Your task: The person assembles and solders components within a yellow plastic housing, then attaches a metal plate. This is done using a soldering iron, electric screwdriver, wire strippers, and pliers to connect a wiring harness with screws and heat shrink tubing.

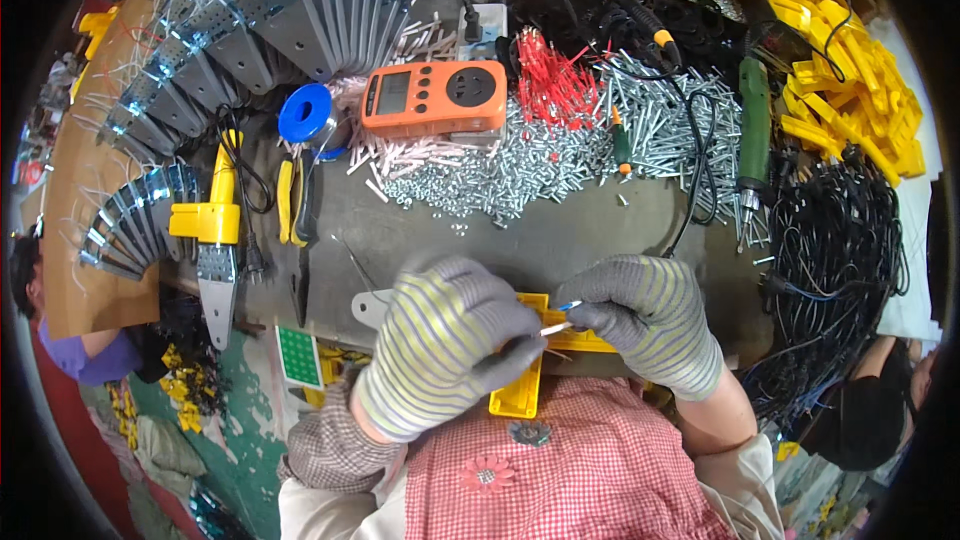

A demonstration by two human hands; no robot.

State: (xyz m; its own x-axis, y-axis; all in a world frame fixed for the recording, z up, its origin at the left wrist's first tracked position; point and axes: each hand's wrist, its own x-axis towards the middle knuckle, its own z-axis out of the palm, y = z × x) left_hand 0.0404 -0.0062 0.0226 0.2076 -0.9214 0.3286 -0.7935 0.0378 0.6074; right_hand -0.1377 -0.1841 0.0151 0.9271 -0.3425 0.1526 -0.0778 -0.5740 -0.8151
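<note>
My left hand (445, 345), in a grey glove with yellow-green stripes, is closed, thumb and finger pinching a thin white wire or sleeve (553, 329). Across from it my right hand (650, 320), gloved the same, pinches a blue wire (569, 306) whose tip sticks out past the fingers. The fingertips of both hands nearly meet. Below them lies a yellow plastic housing (516, 400) at the table's near edge, partly covered by my hands. A grey metal blade plate (370, 309) shows from behind my left hand.
Beyond my hands lie heaped screws and nuts (480, 190), an orange meter (435, 98), red sleeves (552, 80) and a blue spool (306, 113). Pliers (296, 202) and a yellow-handled assembly (215, 225) sit left. A green electric screwdriver (754, 130), black cables (835, 260) and yellow housings (850, 70) crowd the right.
</note>
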